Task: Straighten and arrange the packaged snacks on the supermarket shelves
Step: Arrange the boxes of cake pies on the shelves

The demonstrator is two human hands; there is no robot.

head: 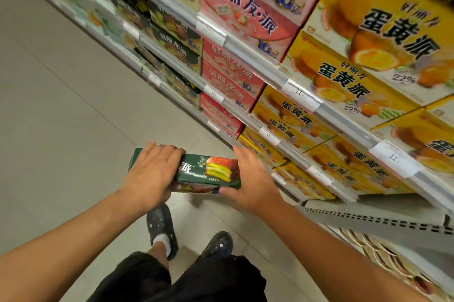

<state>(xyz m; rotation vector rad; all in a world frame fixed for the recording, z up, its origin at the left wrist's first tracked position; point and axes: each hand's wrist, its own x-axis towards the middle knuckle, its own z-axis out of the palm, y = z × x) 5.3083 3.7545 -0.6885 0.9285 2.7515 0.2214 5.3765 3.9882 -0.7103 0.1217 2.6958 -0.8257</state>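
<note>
A dark green snack box [208,173] with a picture of a layered green pie hangs in the air in front of the shelves, held between both hands. My left hand [152,173] grips its left end, fingers curled over the top edge. My right hand [250,183] holds its right end, fingers along the far side and thumb at the near lower corner. Rows of yellow boxes [344,75], pink boxes [240,23] and dark green boxes [172,41] fill the shelves to the right.
White shelf rails with price tags [299,95] run diagonally across the view. A perforated grey shelf edge [368,218] juts out at lower right, with more packets below it. Grey tiled floor [61,129] spreads to the left. My shoes [162,228] stand below the box.
</note>
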